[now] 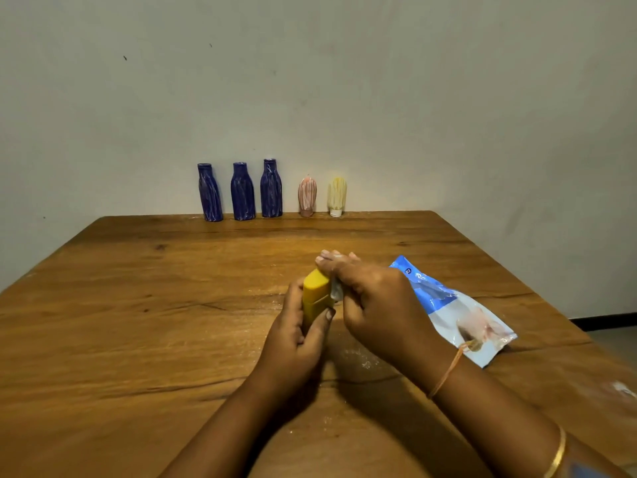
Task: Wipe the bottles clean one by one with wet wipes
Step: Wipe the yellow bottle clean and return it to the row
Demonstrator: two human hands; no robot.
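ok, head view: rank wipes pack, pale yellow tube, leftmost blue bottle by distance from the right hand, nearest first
From the right hand:
1. wipes pack, lying just to its right.
2. pale yellow tube, back edge, right end of the row.
3. leftmost blue bottle, back edge, far left.

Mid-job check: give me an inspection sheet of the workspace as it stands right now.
Surface: wooden table, white residue scattered near the hands.
Job's things: yellow bottle in hand, wet wipe against its cap end. Three blue bottles, pink tube and pale yellow tube stand streaked white along the far edge. The wipes pack lies at right.
Clutter: nothing seen.
Hands: left hand grips the yellow bottle; right hand holds the wet wipe on it.
Cables: nothing seen.
Surroundings: plain wall behind the table.
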